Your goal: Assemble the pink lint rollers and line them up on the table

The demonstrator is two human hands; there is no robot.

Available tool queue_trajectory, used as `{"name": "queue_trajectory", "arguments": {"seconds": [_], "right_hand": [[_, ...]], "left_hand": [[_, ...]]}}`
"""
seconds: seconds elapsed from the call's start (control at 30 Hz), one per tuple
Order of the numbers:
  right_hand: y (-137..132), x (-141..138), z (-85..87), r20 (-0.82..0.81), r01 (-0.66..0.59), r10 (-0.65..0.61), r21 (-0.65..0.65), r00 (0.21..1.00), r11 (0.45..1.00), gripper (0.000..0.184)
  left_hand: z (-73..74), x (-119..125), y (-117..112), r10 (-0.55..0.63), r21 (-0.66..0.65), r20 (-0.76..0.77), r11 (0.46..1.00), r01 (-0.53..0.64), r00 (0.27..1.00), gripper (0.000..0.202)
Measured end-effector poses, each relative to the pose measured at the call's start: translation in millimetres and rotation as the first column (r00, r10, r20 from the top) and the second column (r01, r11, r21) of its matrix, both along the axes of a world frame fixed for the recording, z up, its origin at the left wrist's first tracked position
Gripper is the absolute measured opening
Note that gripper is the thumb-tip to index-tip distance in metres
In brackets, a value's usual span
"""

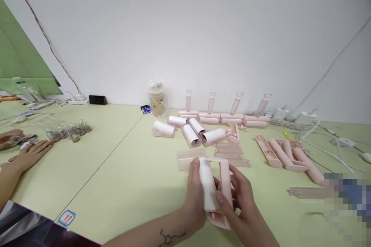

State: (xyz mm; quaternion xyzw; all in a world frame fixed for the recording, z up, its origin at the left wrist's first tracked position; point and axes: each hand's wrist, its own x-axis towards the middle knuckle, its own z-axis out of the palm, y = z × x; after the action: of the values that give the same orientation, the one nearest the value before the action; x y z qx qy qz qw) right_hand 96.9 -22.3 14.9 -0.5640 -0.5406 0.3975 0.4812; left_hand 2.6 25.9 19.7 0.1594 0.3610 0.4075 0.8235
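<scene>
My left hand (193, 197) is wrapped round a white lint-roller refill roll (207, 185) near the table's front edge. My right hand (240, 200) grips the pink roller frame (225, 185) that the roll sits against, thumb on the roll's lower end. Just beyond lie several more white rolls (193, 131) and flat pink covers (228, 152). To the right lie several loose pink handles (285, 154).
Assembled pink rollers (223, 114) stand in a row at the wall, beside a plastic-wrapped jar (157, 102). White cables and chargers (319, 131) trail at the right. Another person's hands (27, 154) rest at the left near small glass bottles (68, 130).
</scene>
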Motion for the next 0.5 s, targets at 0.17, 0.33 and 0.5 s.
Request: {"name": "queue_trajectory", "arguments": {"seconds": [0.17, 0.33, 0.5], "right_hand": [[0, 1, -2.6, 0.057, -0.024, 0.027, -0.047, 0.998, 0.999, 0.063], [3, 2, -0.7, 0.111, -0.004, 0.011, -0.061, 0.994, 0.998, 0.06], [3, 1, -2.5, 0.133, 0.008, 0.0, -0.061, 0.991, 0.998, 0.056]], "left_hand": [[3.8, 1, -4, -0.094, 0.001, -0.006, 0.996, 0.094, 0.996, 0.071], [-2.3, 0, -4, -0.151, 0.032, -0.02, 0.988, 0.152, 0.988, 0.072], [-7.7, 1, -4, -0.13, 0.08, -0.085, 0.987, 0.137, 0.988, 0.071]]}}
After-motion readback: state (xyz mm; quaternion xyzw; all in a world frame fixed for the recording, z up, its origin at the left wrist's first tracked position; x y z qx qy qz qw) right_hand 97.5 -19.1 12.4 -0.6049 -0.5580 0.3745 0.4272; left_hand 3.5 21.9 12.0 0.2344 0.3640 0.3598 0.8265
